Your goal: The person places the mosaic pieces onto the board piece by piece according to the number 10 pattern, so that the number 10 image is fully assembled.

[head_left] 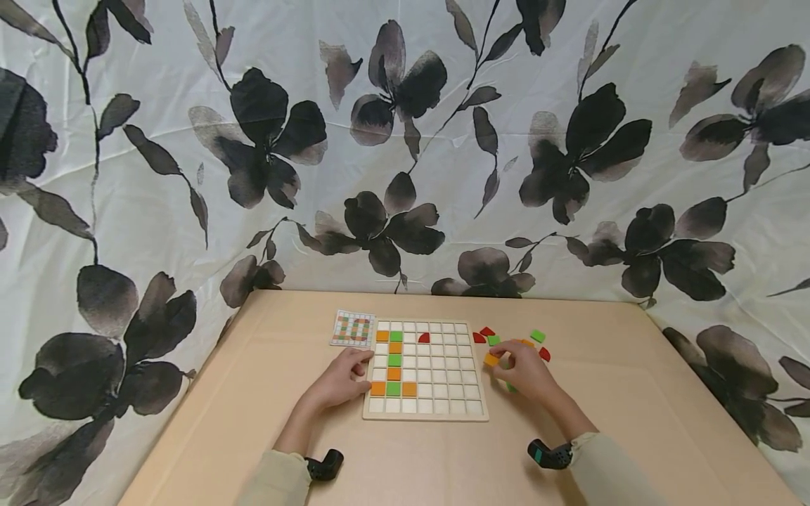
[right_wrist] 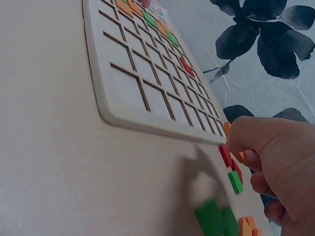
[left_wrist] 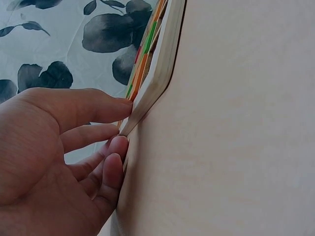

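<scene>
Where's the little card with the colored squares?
In the head view, the card lies beside the far left corner of the board, beyond the left hand.

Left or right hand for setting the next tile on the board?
Right, most likely: the right hand seems to pinch an orange tile beside the board, close to the loose tiles. The left hand touches the board's left edge, away from those pieces.

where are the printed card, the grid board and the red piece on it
printed card (head_left: pixel 351 328): head view, middle of its printed face
grid board (head_left: pixel 425 374): head view, empty cell near its middle
red piece (head_left: pixel 424 338): head view, its top face
</scene>
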### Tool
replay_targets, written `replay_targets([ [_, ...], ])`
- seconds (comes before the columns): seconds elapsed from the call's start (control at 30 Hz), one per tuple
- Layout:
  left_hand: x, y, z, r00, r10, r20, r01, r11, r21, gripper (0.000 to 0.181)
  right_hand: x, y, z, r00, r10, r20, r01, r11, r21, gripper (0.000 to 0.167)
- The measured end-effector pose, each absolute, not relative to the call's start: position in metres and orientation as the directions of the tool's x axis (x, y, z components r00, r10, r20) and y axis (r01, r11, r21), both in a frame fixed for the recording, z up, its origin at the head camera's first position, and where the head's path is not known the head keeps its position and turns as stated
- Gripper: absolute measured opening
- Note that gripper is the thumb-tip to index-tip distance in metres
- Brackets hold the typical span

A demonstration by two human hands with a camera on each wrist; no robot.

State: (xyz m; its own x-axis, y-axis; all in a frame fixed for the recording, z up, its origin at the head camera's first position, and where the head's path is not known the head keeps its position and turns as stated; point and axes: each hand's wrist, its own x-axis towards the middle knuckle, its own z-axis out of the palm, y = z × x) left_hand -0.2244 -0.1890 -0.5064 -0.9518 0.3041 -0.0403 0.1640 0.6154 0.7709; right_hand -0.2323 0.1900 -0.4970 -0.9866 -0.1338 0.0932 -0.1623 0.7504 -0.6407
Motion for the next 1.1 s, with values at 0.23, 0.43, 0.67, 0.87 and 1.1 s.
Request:
replay_targets([
  [0.23,-0.226,-0.189,-0.506,-0.949,0.313,-0.027,0.180,0.613,0.770,0.059,-0.246,0.168,-0.493,-0.981,-0.166,0.099,-0.190,0.740,-0.645,0.027],
  [0.43,-0.226,-0.189,-0.508,-0.948,0.318,-0.016,0.193,0.613,0.766,0.060,-0.259,0.153,-0.491,-0.968,-0.212,0.135,-0.250,0.739,-0.626,0.026],
  [0.67,-0.226,-0.190,-0.510,-0.948,0.316,-0.022,0.186,0.610,0.770,0.060,-0.271,0.137,-0.492,-0.970,-0.231,0.078,-0.222,0.702,-0.677,0.027],
  [0.87,-0.226,-0.190,-0.508,-0.947,0.320,-0.022,0.187,0.607,0.773,0.060,-0.281,0.130,-0.496,-0.964,-0.252,0.088,-0.244,0.699,-0.672,0.026],
  [1.1,-0.226,-0.190,-0.506,-0.948,0.318,-0.032,0.177,0.606,0.776,0.060,-0.294,0.120,-0.504,-0.961,-0.270,0.069,-0.246,0.708,-0.662,0.026],
])
